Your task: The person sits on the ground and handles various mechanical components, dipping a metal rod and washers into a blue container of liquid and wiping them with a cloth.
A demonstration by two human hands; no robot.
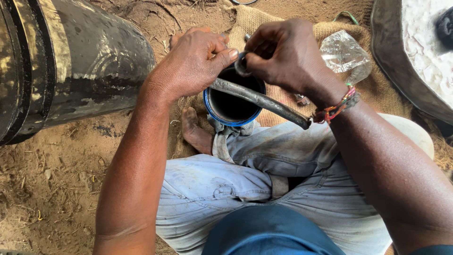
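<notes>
1. Big black pipe [71, 61] lies on the dirt to your left, well apart from both hands. Nothing props it on the near side that I can see; if it rolled, your bare foot [194, 132] lies in its path. A judgement only.

2. Dark metal basin [391, 56] with white contents sits at upper right, clear of your right elbow. A wide swing of that arm could knock its rim.

3. Burlap sacking [264, 21] lies under the work. A crumpled clear plastic bag [347, 54] rests on it, just beyond your right wrist.

4. Blue-rimmed can [232, 101] holds dark liquid and stands between your foot and knee, directly below both hands. Main risk, as I read it: the hose tips it, or drips land on your trousers.

5. Black rubber hose [259, 100] lies slantwise across the can's mouth. Its upper end sits under your left hand [193, 61], which is closed over it, thumb pressing toward the right hand. The lower end hangs free beside your right wrist, unsupported, so it could swing or slip.

6. Your right hand [288, 52] is clenched, pinching a small metal ring [241, 66] at the hose's upper end. The ring touches both thumbs. Whether it circles the hose or only sits beside it, I cannot tell. A slipped pinch would drop it into the can.
</notes>
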